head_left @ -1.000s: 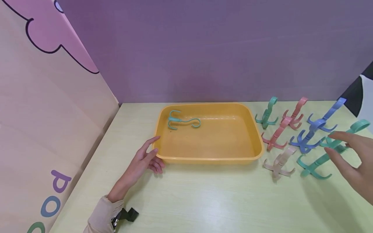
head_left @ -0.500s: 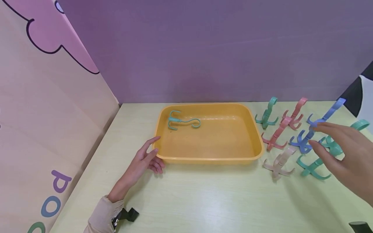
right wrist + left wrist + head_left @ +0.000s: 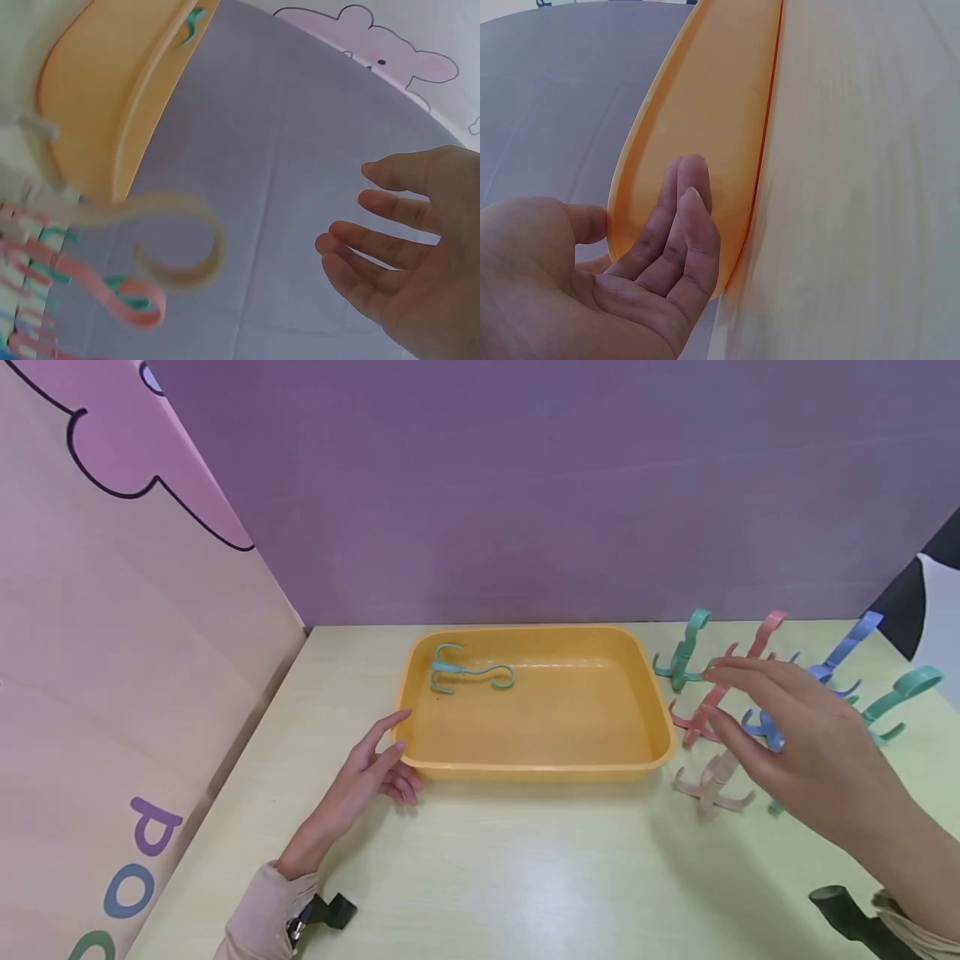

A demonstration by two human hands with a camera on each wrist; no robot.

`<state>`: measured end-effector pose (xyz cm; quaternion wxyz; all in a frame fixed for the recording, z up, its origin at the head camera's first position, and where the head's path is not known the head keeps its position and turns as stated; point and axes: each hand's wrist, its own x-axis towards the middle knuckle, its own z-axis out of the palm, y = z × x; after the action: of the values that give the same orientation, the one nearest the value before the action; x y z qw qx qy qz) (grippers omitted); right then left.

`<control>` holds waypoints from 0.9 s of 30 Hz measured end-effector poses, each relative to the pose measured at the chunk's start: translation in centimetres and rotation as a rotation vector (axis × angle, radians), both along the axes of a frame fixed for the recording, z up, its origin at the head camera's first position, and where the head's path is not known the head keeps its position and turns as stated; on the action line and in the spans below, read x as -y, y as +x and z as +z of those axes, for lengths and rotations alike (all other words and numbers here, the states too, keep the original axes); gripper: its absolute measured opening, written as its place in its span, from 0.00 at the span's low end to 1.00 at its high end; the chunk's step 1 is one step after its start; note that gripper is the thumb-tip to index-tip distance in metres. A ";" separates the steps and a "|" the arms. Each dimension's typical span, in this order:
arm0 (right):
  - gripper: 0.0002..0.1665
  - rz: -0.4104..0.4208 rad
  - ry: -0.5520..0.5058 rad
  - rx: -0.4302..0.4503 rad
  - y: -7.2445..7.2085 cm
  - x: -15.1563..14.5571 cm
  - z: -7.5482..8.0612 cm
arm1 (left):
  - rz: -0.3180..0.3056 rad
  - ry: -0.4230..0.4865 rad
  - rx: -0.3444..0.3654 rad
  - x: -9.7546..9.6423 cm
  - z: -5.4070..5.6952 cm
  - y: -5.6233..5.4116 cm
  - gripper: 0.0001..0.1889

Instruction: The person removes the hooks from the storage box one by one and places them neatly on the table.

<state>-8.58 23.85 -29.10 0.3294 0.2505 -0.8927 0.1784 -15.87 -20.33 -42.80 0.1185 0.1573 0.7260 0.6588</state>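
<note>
My left hand (image 3: 360, 785) rests at the near left corner of a yellow plastic tray (image 3: 540, 773), its fingertips at the rim; the left wrist view shows those fingers (image 3: 694, 232) loosely bent against the tray wall. A teal plastic claw hook (image 3: 450, 668) lies inside the tray at the back left. Over the hooks on the right hovers my right hand (image 3: 810, 752), thumb and fingers apart and holding nothing. Around and under it stand a beige claw hook (image 3: 708, 789), red-pink claw hooks (image 3: 697, 724) and blue claw hooks (image 3: 843, 652), some partly hidden by the hand.
A green claw hook (image 3: 682, 652) stands beside the tray's right back corner, and another green hook (image 3: 896, 693) at the far right. Behind the pale table (image 3: 525, 860) rises a purple panel (image 3: 525, 493). A printed panel (image 3: 135, 635) borders the left side.
My right hand has moved left across the hooks, from the green ones at the right to above the red-pink and blue ones. The left hand and the tray have stayed in place.
</note>
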 end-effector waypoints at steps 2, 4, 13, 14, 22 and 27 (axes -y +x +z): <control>0.34 0.033 -0.009 -0.016 -0.5 1.0 -0.1 | 0.001 0.001 0.001 0.0 0.0 0.0 0.26; 0.39 0.082 -0.007 -0.039 -1.0 2.0 -0.2 | 0.005 0.003 0.004 -0.1 0.0 0.1 0.26; 0.36 0.155 0.037 -0.031 -3.0 5.7 -0.7 | 0.010 0.012 0.014 -0.4 0.1 0.2 0.26; 0.32 0.168 0.032 -0.023 -3.2 6.1 -0.8 | 0.010 0.012 0.013 -0.4 0.1 0.1 0.26; 0.20 0.225 0.034 0.007 -5.7 8.9 -0.8 | 0.003 0.014 0.006 -0.6 0.0 0.1 0.26; 0.16 0.235 0.017 -0.010 -7.4 10.3 -0.6 | -0.003 0.016 -0.002 -0.7 0.2 0.1 0.27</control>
<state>-16.03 13.56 -29.67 0.3085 0.3570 -0.8570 0.2070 -15.79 -19.65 -42.61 0.1178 0.1600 0.7205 0.6644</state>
